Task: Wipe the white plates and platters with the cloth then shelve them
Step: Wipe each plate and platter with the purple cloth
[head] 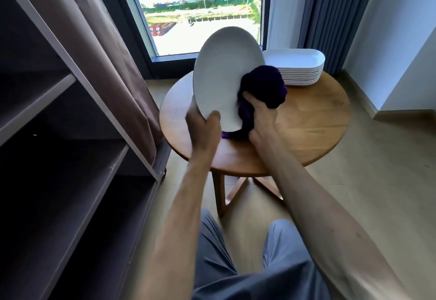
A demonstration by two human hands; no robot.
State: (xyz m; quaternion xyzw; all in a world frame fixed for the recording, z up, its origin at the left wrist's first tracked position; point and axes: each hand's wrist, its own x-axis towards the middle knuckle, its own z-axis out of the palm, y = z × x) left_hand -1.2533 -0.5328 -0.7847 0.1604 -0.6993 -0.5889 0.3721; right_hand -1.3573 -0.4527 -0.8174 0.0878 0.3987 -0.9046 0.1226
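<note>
The shelving unit stood at left, its shelves dark and their contents indiscernible. The left hand gripped the oval white platter by its lower rim, tilted upright above the worktop, presumably to expose its face. The right hand clutched the purple cloth against the platter's right edge; its fingers were hidden. The stack of platters waited behind.

Tilted white plate against purple cloth
</note>
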